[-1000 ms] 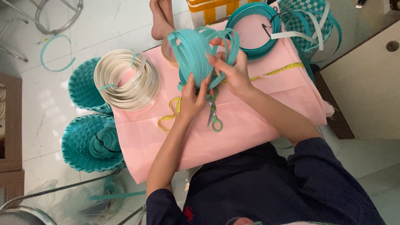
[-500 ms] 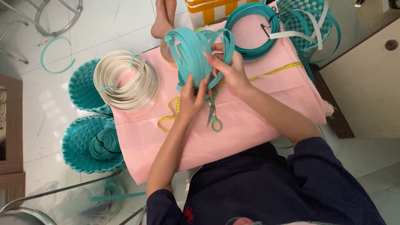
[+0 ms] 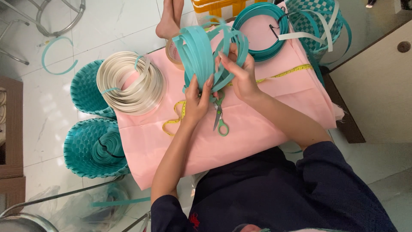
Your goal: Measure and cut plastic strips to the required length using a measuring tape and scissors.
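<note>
Your left hand point(image 3: 198, 99) hid the blade tips of the green-handled scissors point(image 3: 220, 118). The frame's top edge cut off the yellow plastic crate point(image 3: 213, 6).

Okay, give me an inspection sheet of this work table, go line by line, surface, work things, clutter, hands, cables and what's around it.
Surface: pink cloth covers the table.
Job's things: bundle of teal strips held above the cloth; green-handled scissors beneath it.
Clutter: cream strip coil, teal strip coil, yellow measuring tape, tape roll.
Grips: left hand and right hand both hold the strips.
Cables: nothing seen.
Surroundings: teal woven baskets on the tiled floor, a bare foot, yellow crate.
</note>
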